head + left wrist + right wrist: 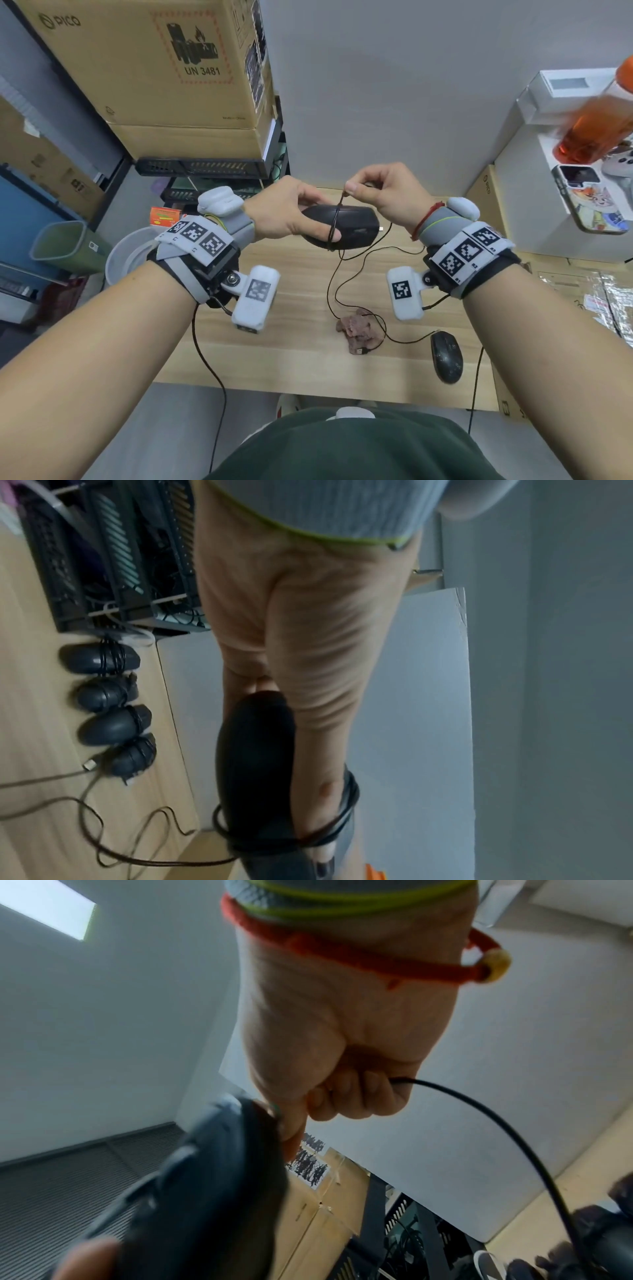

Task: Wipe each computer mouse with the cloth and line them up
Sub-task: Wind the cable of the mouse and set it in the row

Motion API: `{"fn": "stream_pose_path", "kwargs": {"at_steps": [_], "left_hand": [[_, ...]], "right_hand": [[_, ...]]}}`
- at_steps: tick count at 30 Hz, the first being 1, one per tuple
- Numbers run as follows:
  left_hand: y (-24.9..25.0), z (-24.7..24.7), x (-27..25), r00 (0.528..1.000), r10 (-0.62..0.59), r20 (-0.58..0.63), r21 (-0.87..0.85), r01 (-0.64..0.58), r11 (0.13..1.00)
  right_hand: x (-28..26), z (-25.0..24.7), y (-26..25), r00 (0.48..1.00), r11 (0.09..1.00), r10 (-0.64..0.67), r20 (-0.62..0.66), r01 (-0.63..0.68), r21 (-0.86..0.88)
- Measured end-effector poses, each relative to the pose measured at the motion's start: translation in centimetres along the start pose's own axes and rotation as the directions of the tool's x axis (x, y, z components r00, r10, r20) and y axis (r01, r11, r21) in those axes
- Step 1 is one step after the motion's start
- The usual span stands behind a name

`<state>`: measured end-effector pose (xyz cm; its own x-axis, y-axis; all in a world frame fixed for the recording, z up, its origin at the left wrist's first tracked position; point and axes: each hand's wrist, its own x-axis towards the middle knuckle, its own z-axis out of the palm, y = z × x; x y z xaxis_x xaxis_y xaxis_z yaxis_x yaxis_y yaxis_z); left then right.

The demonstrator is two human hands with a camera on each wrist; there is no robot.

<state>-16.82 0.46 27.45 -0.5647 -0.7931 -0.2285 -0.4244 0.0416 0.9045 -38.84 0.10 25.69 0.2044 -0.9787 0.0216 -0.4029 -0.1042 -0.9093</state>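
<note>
My left hand (294, 219) grips a black wired mouse (352, 226) above the wooden table (291, 342); a loop of its cable (334, 222) circles the body. My right hand (380, 195) pinches that cable just above the mouse, and the rest of the cable hangs down to the table. A crumpled pinkish cloth (359, 330) lies on the table below. Another black mouse (446, 356) rests near the front right. In the left wrist view several black mice (103, 710) with wound cables lie in a row at the table's far edge.
Stacked cardboard boxes (154, 68) and a black rack (202, 168) stand at the back left. A white bowl (130, 253) and green bin (65, 246) sit left of the table. White boxes, an orange bottle (596, 130) and a phone (589, 202) are at the right.
</note>
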Motion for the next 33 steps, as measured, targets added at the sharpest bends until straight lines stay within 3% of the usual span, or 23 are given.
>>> {"fn": "stream_pose_path", "kwargs": {"at_steps": [4, 10, 13, 17, 19, 22, 26, 33], "left_hand": [[1.0, -0.2, 0.3, 0.987, 0.022, -0.157, -0.156, -0.047, 0.987], [0.7, -0.3, 1.5, 0.926, -0.021, -0.376, -0.329, -0.112, 0.938], [-0.2, -0.5, 2.0, 0.876, -0.073, -0.477, -0.282, -0.073, 0.957], [-1.2, -1.1, 2.1, 0.842, -0.091, -0.533, -0.056, 0.071, 0.996], [-1.2, -1.3, 1.8, 0.852, -0.092, -0.516, 0.069, 0.148, 0.987], [-0.9, -1.1, 1.5, 0.909, -0.131, -0.396, 0.159, 0.209, 0.965], [-0.1, -0.5, 1.3, 0.972, -0.140, -0.190, 0.123, 0.165, 0.979], [0.8, -0.3, 0.8, 0.995, -0.097, 0.002, 0.040, 0.096, 0.995]], "right_hand": [[-0.4, 0.9, 1.6, 0.994, 0.990, 0.109, 0.001, -0.109, 0.086], [-1.2, 3.3, 1.3, 0.991, 0.994, 0.101, 0.087, -0.104, 0.036], [-1.6, 3.8, 0.3, 0.981, 0.991, 0.070, 0.182, -0.048, -0.126], [-1.9, 3.1, -1.3, 0.965, 0.973, 0.068, 0.255, -0.008, -0.231], [-1.8, 2.5, -1.7, 0.966, 0.980, 0.057, 0.252, -0.006, -0.201], [-1.2, 1.3, -2.0, 0.982, 0.995, 0.029, 0.185, -0.011, -0.100], [-0.3, 0.1, -1.7, 0.994, 0.989, -0.025, 0.110, 0.040, -0.141], [0.3, 0.2, -0.2, 0.999, 0.995, -0.053, 0.003, 0.052, 0.086]]}}
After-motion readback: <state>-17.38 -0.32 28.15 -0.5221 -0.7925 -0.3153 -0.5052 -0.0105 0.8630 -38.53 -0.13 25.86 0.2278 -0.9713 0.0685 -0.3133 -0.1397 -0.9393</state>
